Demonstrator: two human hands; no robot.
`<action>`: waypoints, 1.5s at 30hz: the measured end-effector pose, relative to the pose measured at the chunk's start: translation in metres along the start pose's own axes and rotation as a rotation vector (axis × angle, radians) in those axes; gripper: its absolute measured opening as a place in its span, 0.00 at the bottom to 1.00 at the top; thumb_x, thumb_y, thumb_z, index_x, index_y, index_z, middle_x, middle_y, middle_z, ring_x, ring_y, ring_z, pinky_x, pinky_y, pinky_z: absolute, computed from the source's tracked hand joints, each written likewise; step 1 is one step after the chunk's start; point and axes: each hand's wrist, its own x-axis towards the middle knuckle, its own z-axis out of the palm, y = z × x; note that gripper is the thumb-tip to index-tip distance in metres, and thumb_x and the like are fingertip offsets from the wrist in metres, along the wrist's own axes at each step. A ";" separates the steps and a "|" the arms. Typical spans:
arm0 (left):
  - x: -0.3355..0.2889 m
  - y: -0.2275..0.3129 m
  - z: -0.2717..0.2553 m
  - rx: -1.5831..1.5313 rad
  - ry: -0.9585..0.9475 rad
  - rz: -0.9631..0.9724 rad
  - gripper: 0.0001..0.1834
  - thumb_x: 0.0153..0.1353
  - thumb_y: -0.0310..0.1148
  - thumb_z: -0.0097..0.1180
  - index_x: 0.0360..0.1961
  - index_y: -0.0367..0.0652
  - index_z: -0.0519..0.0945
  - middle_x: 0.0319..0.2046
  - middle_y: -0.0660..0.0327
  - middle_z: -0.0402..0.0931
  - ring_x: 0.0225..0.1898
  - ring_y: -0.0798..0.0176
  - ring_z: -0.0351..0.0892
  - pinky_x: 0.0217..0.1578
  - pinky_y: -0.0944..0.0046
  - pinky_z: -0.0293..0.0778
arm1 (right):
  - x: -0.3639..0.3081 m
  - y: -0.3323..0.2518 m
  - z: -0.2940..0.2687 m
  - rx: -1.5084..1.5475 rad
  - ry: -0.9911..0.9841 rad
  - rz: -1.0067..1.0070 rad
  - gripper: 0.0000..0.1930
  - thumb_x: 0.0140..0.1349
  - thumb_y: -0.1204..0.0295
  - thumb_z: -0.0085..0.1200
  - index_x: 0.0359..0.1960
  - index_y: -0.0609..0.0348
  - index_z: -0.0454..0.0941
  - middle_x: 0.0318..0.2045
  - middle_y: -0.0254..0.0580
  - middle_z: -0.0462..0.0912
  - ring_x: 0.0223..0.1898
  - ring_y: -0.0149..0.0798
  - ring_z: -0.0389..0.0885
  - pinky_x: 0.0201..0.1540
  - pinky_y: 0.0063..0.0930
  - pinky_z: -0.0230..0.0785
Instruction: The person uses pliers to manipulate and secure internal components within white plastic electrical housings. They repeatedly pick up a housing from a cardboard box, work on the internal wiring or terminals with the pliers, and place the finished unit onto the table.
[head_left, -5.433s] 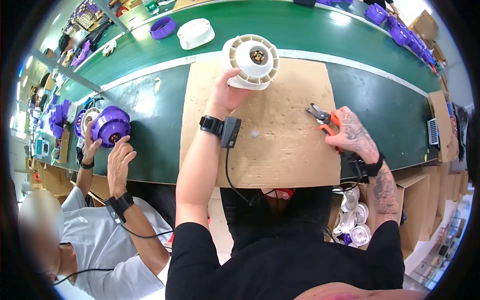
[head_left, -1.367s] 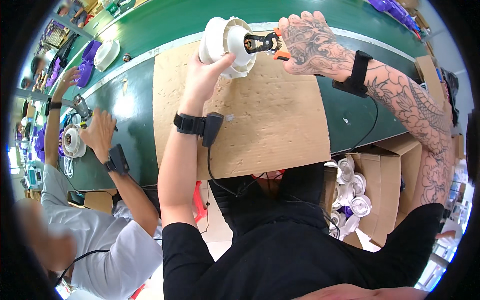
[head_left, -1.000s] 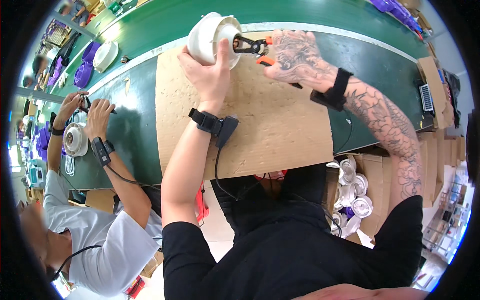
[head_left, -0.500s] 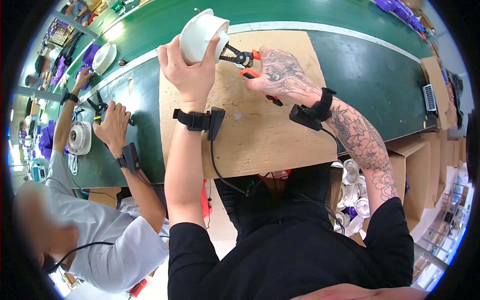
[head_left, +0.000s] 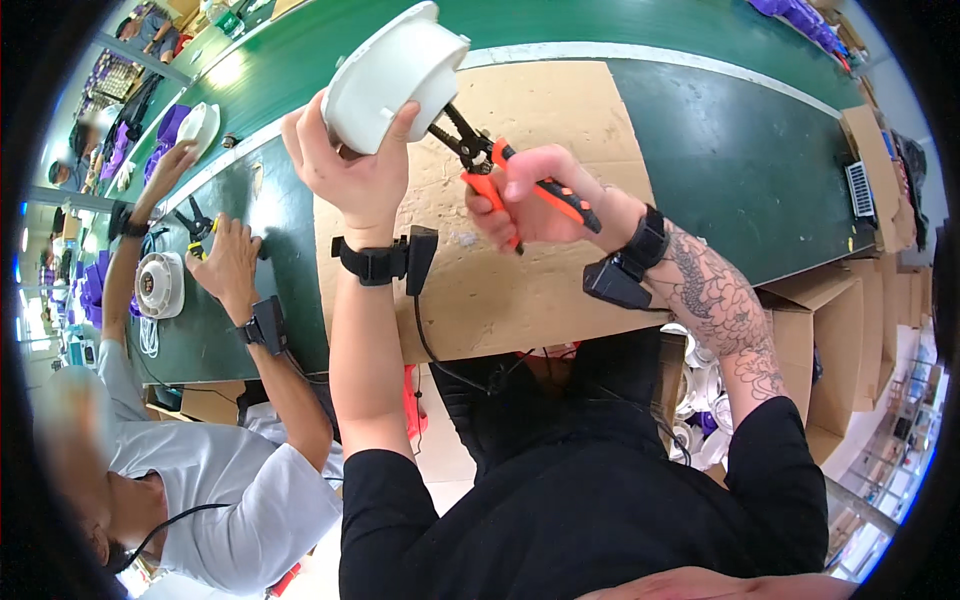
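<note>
My left hand point(head_left: 350, 185) holds a white round plastic housing point(head_left: 390, 85) tilted above the far left of a cardboard sheet point(head_left: 480, 290), thumb on its near side and fingers around the rim. My right hand point(head_left: 545, 195) grips wire stripper pliers point(head_left: 475, 150) with red-orange and black handles. Their black jaws are apart and point at the lower right side of the housing. Whether the jaw tips touch it or anything inside, I cannot tell.
To the left, a co-worker's hand point(head_left: 228, 260) rests by black-and-yellow pliers point(head_left: 197, 225), beside another white housing point(head_left: 158, 285). A green bench point(head_left: 720, 170) surrounds the cardboard. Open cardboard boxes point(head_left: 815, 330) stand at the right; white parts point(head_left: 700, 385) fill one below the bench.
The housing has tilted and shifted slightly left and nearer in my left hand. My right hand has turned and come nearer, so the pliers now angle up toward the housing, handles spread.
</note>
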 end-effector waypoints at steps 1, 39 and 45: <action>-0.002 -0.006 -0.002 -0.070 -0.002 -0.027 0.34 0.49 0.42 0.82 0.51 0.35 0.78 0.41 0.57 0.73 0.40 0.58 0.75 0.36 0.59 0.75 | 0.006 0.010 -0.001 0.191 -0.131 0.015 0.20 0.48 0.54 0.55 0.35 0.56 0.72 0.29 0.35 0.69 0.32 0.37 0.68 0.42 0.33 0.63; -0.013 0.008 0.026 -0.600 -0.132 -0.594 0.38 0.53 0.27 0.80 0.62 0.33 0.70 0.50 0.53 0.81 0.51 0.61 0.83 0.54 0.61 0.79 | -0.015 -0.018 -0.021 -0.509 0.444 -0.111 0.25 0.48 0.56 0.62 0.43 0.60 0.76 0.32 0.35 0.75 0.34 0.39 0.74 0.41 0.34 0.66; -0.005 -0.002 0.021 -0.715 -0.051 -0.484 0.35 0.56 0.25 0.77 0.62 0.33 0.70 0.52 0.54 0.82 0.53 0.61 0.82 0.58 0.60 0.77 | -0.009 -0.023 -0.014 -0.208 0.070 -0.105 0.18 0.52 0.57 0.57 0.35 0.58 0.74 0.26 0.32 0.70 0.26 0.34 0.65 0.33 0.30 0.60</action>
